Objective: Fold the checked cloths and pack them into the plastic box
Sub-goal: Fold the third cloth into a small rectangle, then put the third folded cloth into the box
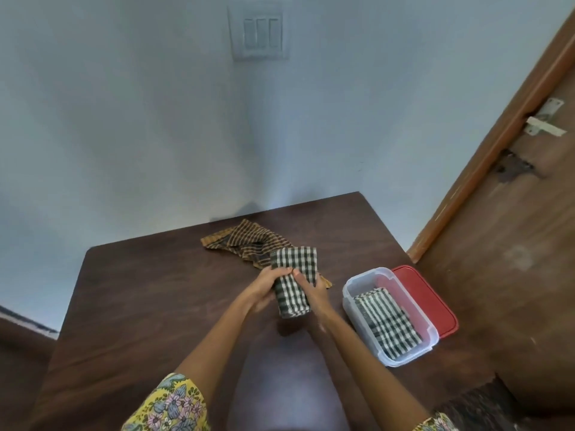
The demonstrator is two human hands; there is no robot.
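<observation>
So we had the black-and-white checked cloth (294,281) folded into a narrow strip and held between both hands, just above the dark wooden surface (149,306). Our left hand (270,286) wrapped its side with the fingers curled over the top, and our right hand (312,290) had a closed grip on the other side, thumb lying across the fabric. Right behind it, an orange-and-black checked cloth (245,242) lay rumpled and unfolded, its near end tucked under the strip we held. Over on the right, the clear plastic box (367,334) sat open with one folded black-and-white cloth (387,325) already lying flat inside. The red lid (435,306) rested just beside the box, on its far side, touching it.
</observation>
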